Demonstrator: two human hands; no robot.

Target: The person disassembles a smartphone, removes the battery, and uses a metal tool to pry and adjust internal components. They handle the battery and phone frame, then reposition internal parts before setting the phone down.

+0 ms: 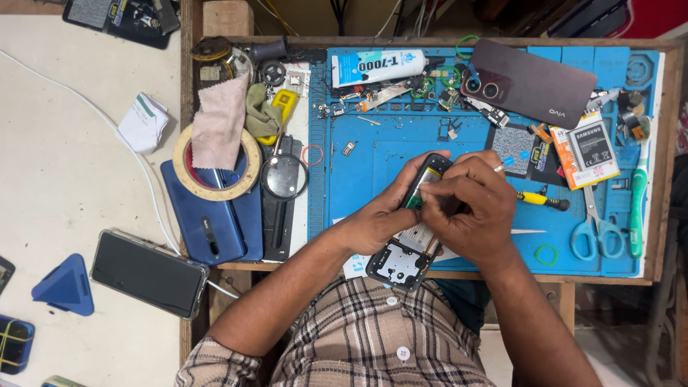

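Holding an opened phone [412, 229] over the near edge of the blue mat [373, 158], the person worked with both hands close together. The left hand [383, 215] was wrapped round the phone's left side, fingers curled up along its edge, gripping it. The right hand [469, 211] was bunched over the upper half, fingertips pinched narrow against the exposed inside near a green board; whether it held a small tool or part could not be told, though a thin pale tip showed just past the knuckles. The phone's back was off, with bare metal and circuitry showing, and its lower end hung past the bench [666, 158] edge above the checked shirt.

The phone looked light and stiff but fragile inside: it would best be held by its plastic side frame, as the left hand did, keeping fingers off the board and any ribbon. Its smooth frame could slip.

Just right of the hands lay a yellow screwdriver [541, 200], with scissors [598, 229] and a green toothbrush [638, 208] beyond. A battery [593, 147], a dark phone back [534, 82] and a glue tube [376, 67] lay farther up the mat. A magnifier [284, 177] and tape roll [215, 168] sat to the left.
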